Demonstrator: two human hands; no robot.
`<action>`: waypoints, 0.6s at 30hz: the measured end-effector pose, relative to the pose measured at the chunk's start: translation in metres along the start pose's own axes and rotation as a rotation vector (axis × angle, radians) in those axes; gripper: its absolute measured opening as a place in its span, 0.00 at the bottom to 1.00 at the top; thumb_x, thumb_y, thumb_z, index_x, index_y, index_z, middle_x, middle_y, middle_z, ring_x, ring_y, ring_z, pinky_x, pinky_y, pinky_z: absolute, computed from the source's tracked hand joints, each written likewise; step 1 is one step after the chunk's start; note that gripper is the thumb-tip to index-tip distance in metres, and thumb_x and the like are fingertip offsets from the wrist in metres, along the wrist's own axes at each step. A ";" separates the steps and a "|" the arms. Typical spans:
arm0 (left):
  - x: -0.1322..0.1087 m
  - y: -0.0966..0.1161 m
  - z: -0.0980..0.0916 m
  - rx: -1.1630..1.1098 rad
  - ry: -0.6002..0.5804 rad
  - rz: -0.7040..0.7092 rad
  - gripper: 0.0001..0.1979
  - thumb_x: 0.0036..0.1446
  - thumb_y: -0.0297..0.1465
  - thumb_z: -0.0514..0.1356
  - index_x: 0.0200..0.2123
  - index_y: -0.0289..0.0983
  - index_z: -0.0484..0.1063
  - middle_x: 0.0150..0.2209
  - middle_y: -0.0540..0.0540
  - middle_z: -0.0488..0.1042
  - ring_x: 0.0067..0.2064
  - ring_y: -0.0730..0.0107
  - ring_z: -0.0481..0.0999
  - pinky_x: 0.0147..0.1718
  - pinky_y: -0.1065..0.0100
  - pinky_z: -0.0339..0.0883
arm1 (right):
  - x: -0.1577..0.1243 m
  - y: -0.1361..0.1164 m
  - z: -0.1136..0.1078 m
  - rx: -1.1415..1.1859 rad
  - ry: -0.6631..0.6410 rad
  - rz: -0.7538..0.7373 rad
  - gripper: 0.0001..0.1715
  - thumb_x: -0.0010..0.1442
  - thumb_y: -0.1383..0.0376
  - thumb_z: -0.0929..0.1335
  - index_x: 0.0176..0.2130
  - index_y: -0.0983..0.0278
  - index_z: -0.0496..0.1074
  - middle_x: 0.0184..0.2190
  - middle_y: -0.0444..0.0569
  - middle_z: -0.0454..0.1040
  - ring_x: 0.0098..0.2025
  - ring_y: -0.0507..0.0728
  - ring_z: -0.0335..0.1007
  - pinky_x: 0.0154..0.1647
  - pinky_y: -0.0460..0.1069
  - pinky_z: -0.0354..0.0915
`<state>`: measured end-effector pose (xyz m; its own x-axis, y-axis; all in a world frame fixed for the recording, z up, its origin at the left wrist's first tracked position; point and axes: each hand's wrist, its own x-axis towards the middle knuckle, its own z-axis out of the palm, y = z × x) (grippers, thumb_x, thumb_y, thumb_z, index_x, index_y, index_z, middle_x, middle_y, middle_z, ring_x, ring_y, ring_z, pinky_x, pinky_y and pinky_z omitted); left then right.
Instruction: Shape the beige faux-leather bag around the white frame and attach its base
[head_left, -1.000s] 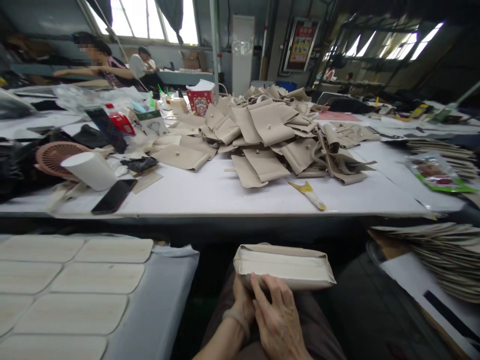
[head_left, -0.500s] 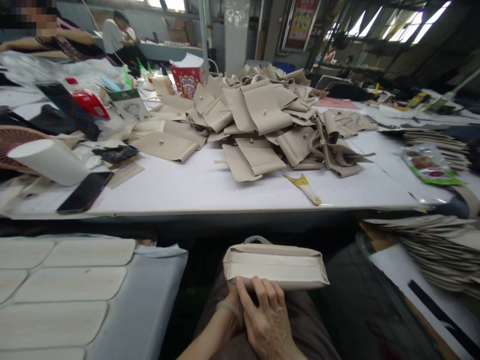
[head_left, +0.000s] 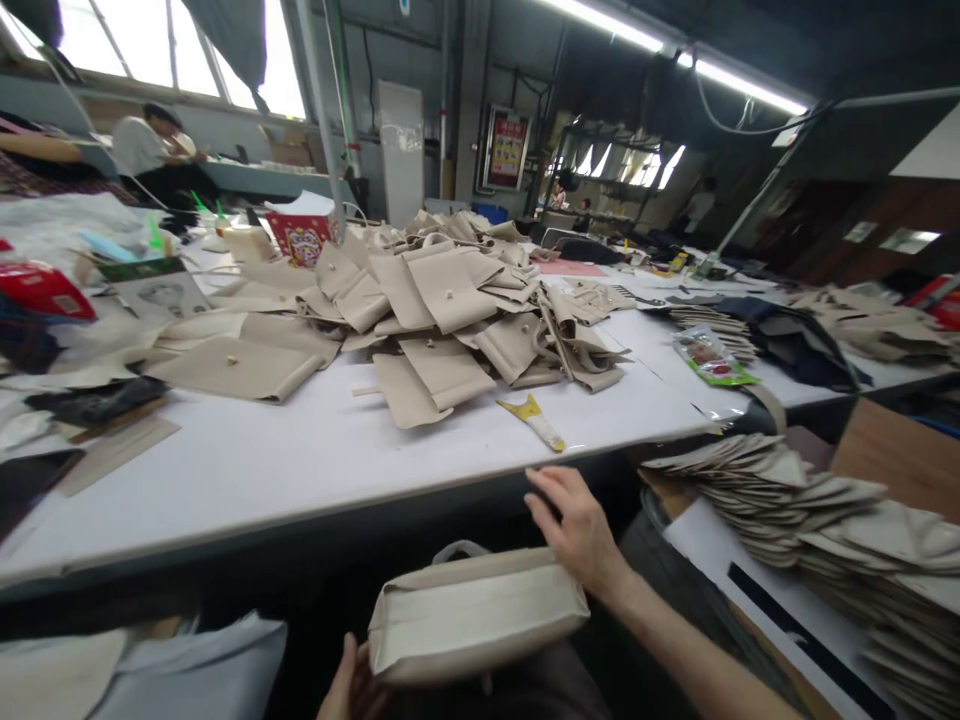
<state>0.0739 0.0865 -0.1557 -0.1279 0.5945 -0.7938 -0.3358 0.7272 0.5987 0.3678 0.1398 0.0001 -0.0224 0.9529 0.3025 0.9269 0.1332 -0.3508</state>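
A beige handbag rests tilted at my lap, its pale rectangular base facing me and a grey handle loop at its far side. At its lower left corner my left hand grips it, the thumb outside and the other fingers partly hidden. My right hand is raised over the bag's right end near the table edge, fingers apart and holding nothing. Just beyond it on the white table lies a small yellow-and-white flat tool with a flared end.
Beige bag pieces with metal studs are heaped on the table. To the right sit stacked beige panels and a clear packet. A phone lies at left. Grey sheeting is at lower left. People sit further back.
My right hand has left the bag and moved up and right toward the table edge. The left hand shifted to the bag's left corner. The bag tilted, and the view turned right and upward.
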 end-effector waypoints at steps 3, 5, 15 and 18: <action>0.015 0.025 -0.029 0.166 0.083 0.216 0.32 0.59 0.58 0.46 0.50 0.38 0.68 0.53 0.35 0.74 0.58 0.39 0.70 0.60 0.43 0.61 | 0.069 0.055 0.004 -0.084 -0.034 0.175 0.22 0.68 0.61 0.63 0.57 0.68 0.68 0.50 0.58 0.69 0.54 0.62 0.64 0.57 0.55 0.61; 0.012 0.050 -0.038 0.296 0.035 0.395 0.33 0.54 0.62 0.50 0.46 0.42 0.70 0.50 0.39 0.77 0.55 0.39 0.73 0.57 0.44 0.66 | 0.104 0.077 0.019 -0.107 -0.082 0.268 0.25 0.66 0.58 0.65 0.59 0.68 0.65 0.50 0.61 0.68 0.54 0.66 0.64 0.55 0.58 0.63; -0.056 0.164 0.075 0.909 -0.797 0.750 0.27 0.66 0.52 0.47 0.60 0.43 0.61 0.57 0.44 0.71 0.59 0.56 0.68 0.61 0.56 0.57 | 0.081 0.109 0.029 0.221 -0.163 0.548 0.09 0.62 0.67 0.68 0.44 0.67 0.70 0.51 0.52 0.69 0.55 0.62 0.64 0.59 0.61 0.58; -0.060 0.166 0.131 1.014 -1.037 0.709 0.26 0.67 0.51 0.46 0.61 0.44 0.61 0.57 0.45 0.71 0.58 0.58 0.69 0.59 0.58 0.59 | 0.007 0.109 0.020 0.457 -0.065 0.735 0.06 0.63 0.65 0.66 0.42 0.65 0.69 0.44 0.52 0.72 0.49 0.60 0.68 0.55 0.56 0.62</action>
<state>0.1483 0.2165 0.0053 0.8146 0.5506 -0.1825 0.2909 -0.1156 0.9498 0.4611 0.1664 -0.0532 0.4893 0.8519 -0.1869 0.4735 -0.4394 -0.7634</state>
